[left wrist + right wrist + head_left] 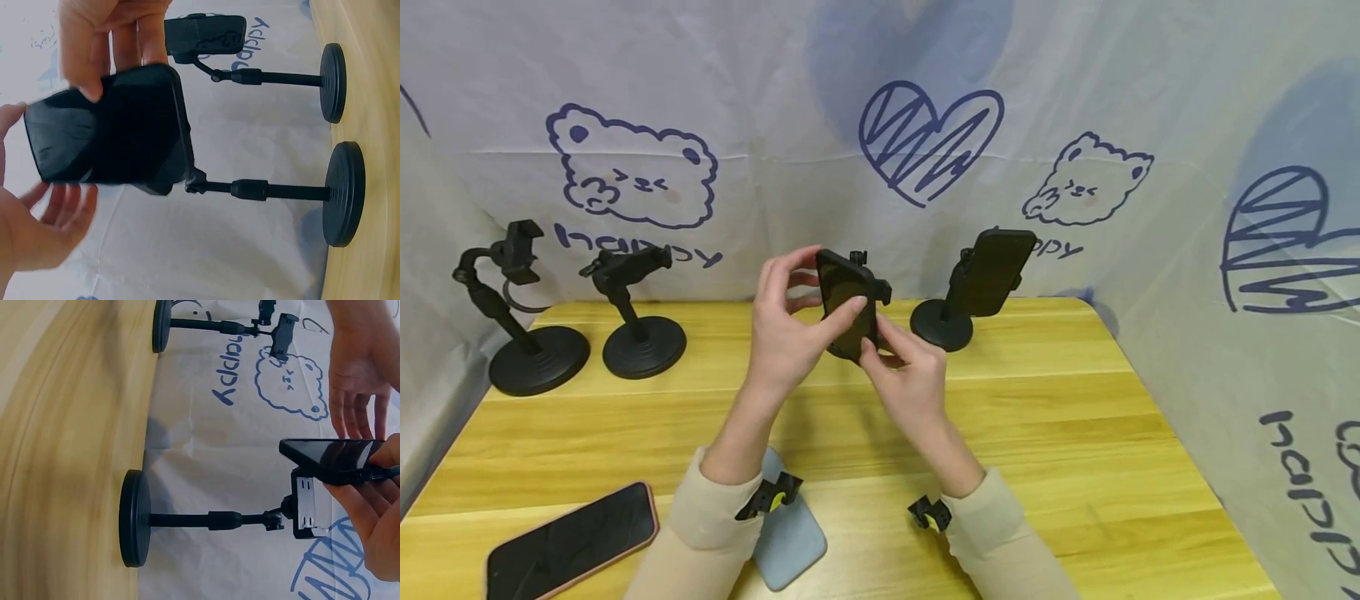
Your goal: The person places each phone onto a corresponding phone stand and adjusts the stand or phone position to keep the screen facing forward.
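Observation:
A black smartphone [841,287] is held up between both hands in front of a black phone stand's clamp. My left hand [782,329] holds it from the left, thumb over the screen and fingers at the far edge. Thumb and fingers of my right hand [910,367] pinch its right edge. In the left wrist view the phone [119,131] shows its dark screen. The right wrist view has the clamp [305,503] on its upright pole, with the phone slanting across one end of it. Its round base [134,519] stands on the table.
To the right, another stand carries a phone [996,271]. Two stands with bare clamps [523,250] [632,265] are at the left. A pink-edged phone [572,546] and a light blue phone [790,537] lie near the front of the wooden table [1075,450]. A printed cloth [790,100] hangs behind.

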A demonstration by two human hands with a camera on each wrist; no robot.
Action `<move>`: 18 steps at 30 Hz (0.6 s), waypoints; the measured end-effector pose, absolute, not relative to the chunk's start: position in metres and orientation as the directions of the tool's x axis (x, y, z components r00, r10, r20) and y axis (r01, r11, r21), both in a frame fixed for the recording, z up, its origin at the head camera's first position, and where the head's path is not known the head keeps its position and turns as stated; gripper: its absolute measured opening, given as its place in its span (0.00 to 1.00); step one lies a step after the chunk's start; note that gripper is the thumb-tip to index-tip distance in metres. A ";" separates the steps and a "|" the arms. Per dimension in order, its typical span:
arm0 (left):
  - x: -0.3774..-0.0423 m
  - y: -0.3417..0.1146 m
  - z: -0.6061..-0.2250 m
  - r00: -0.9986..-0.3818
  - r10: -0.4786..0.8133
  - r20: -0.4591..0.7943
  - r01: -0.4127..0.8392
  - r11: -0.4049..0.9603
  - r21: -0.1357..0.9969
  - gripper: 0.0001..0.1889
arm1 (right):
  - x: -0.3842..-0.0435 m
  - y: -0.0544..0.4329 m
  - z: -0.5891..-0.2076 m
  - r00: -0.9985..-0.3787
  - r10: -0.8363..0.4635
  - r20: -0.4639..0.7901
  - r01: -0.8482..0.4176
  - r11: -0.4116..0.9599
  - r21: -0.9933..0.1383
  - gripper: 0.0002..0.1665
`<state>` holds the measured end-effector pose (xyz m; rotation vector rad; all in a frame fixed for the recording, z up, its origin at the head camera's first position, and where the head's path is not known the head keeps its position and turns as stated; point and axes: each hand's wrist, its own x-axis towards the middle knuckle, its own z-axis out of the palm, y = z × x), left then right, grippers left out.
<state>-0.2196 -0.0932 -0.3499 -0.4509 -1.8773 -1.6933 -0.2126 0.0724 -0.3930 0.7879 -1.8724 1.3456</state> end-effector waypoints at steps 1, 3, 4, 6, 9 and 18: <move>-0.220 -0.094 -0.350 -0.778 -0.109 0.618 0.607 0.123 0.785 0.33 | -0.213 0.073 -0.393 -0.592 -0.064 0.803 -0.787 0.259 -0.560 0.20; -0.221 -0.098 -0.350 -0.774 -0.077 0.629 0.624 0.079 0.778 0.29 | -0.212 0.074 -0.391 -0.635 -0.035 0.771 -0.760 0.206 -0.617 0.20; -0.222 -0.100 -0.350 -0.776 -0.060 0.628 0.625 0.062 0.779 0.28 | -0.212 0.075 -0.391 -0.663 -0.025 0.749 -0.740 0.176 -0.649 0.20; -0.224 -0.104 -0.350 -0.788 -0.027 0.615 0.615 0.030 0.788 0.26 | -0.212 0.076 -0.388 -0.716 -0.015 0.698 -0.694 0.116 -0.710 0.20; -0.226 -0.110 -0.351 -0.813 0.033 0.582 0.582 0.015 0.813 0.24 | -0.213 0.079 -0.386 -0.780 -0.010 0.626 -0.626 0.058 -0.778 0.20; -0.229 -0.120 -0.355 -0.862 0.215 0.459 0.490 0.122 0.863 0.21 | -0.216 0.088 -0.379 -0.837 -0.003 0.547 -0.547 -0.007 -0.837 0.18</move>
